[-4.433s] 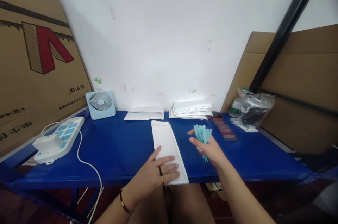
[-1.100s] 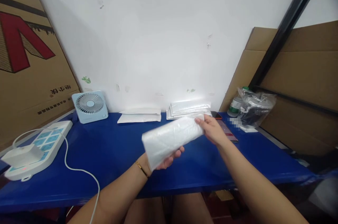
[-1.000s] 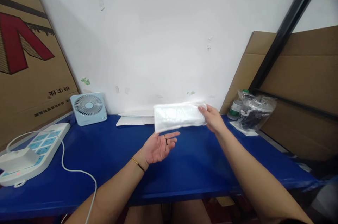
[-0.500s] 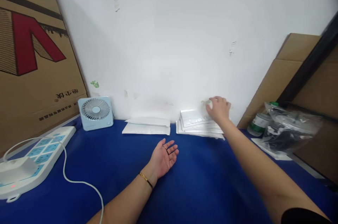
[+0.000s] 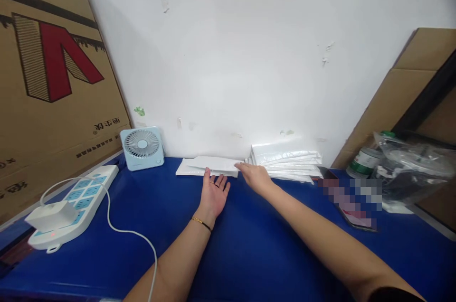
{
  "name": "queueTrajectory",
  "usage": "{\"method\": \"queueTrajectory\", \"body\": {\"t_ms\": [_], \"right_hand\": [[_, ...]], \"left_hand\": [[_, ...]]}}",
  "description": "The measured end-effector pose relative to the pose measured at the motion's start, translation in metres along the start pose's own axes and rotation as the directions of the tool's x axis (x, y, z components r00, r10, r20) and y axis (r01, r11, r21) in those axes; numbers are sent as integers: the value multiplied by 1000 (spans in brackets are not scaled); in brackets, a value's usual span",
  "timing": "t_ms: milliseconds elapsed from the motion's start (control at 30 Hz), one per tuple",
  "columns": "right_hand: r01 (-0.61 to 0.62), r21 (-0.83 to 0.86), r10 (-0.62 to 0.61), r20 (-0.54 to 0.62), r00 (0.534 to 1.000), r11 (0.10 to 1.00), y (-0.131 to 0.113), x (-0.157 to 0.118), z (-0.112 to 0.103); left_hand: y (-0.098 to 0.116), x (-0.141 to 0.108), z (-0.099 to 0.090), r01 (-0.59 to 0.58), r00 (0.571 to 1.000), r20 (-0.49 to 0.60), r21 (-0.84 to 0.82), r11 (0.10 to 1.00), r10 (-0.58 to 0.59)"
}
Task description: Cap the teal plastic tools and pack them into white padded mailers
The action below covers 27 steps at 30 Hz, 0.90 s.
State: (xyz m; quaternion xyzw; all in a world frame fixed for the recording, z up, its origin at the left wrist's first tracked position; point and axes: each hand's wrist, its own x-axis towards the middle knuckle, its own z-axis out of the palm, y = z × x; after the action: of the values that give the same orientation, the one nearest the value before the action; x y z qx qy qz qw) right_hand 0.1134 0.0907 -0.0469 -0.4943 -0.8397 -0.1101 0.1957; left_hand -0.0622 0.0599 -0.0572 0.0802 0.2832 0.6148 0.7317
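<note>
The wall (image 5: 228, 55) stands at the far side of your counter (image 5: 270, 245). A big carton (image 5: 110, 139) rises on the left, and cardboard (image 5: 402, 60) leans on the right. In front of it, the clear bag (image 5: 420, 169) sits beside the bottle (image 5: 365, 164). Left, the power strip (image 5: 87, 195) lies near enough for its white cable (image 5: 123, 231) to run toward you.

Your stack (image 5: 285, 159) of white packets lies right of centre, flat and slightly fanned along the wall, which probably makes each edge easy to catch. Left of it, the lower packet (image 5: 183, 169) lies with the upper packet (image 5: 217, 164) askew over it. The fan (image 5: 142, 147) stands upright at the far left, facing you, presumably for air. The phone (image 5: 356, 212) lies at the right.

Your right hand (image 5: 256, 178) reaches the upper packet's right end, fingers nearly together and fingertips touching it; you cannot tell from here whether they grip. Your left hand (image 5: 215, 195) is palm up and wide, fingers loosely curled and holding nothing, its thumb at the packets' near edge, as if ready to support from below.
</note>
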Motion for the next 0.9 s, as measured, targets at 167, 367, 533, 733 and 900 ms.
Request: {"method": "queueTrajectory", "body": {"t_ms": [167,367,533,733,900], "right_hand": [[183,158,-180,-35,983,970,24,-106,-22],[-54,346,1,152,988,937,27,-148,-32],[-276,463,150,291,945,842,29,-143,-27],[-245,451,96,327,940,858,31,-141,-26],[-186,449,58,283,957,874,24,-131,-21]], "left_hand": [[-1,1,1,-179,984,-8,-114,977,179],[-14,-21,13,-343,938,71,42,939,339],[-10,-53,38,-472,876,195,167,865,441],[1,-73,66,-578,809,283,228,783,515],[5,-84,79,-636,763,339,245,732,551]]}}
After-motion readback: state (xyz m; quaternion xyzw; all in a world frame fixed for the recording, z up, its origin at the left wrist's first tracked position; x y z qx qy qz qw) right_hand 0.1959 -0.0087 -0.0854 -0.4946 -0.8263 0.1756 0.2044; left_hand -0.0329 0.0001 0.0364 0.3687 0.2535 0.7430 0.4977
